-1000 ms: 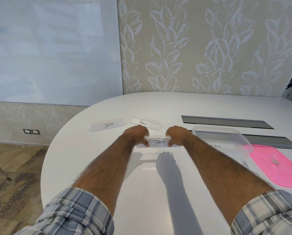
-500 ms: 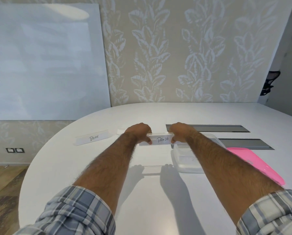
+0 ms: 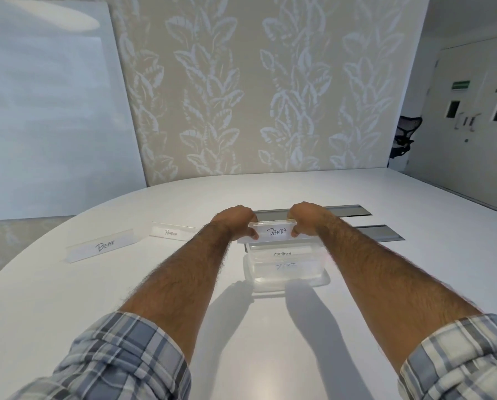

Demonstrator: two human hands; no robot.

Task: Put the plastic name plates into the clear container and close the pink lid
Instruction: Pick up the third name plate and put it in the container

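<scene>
Above the clear container [image 3: 285,267] on the glossy white table [image 3: 68,284], left hand [image 3: 235,222] and right hand [image 3: 306,217] pinch the ends of the "PANDA" name plate [image 3: 274,232]. Plates inside bear partly illegible writing. Farther left lie the "BEAR" plate [image 3: 101,246] and a blurred plate [image 3: 173,231].

On the worktop [image 3: 270,356] the container [image 3: 285,269] sits near the middle, with plates lying inside it. The PANDA plate [image 3: 274,232] is above the container's far edge, the left hand [image 3: 235,219] at its left end and the right hand [image 3: 308,216] at its right. Left of the hands lies the penguin plate [image 3: 172,231], and further left and nearer, the BEAR plate [image 3: 101,246]. Two slots [image 3: 380,233] lie behind the container.
</scene>
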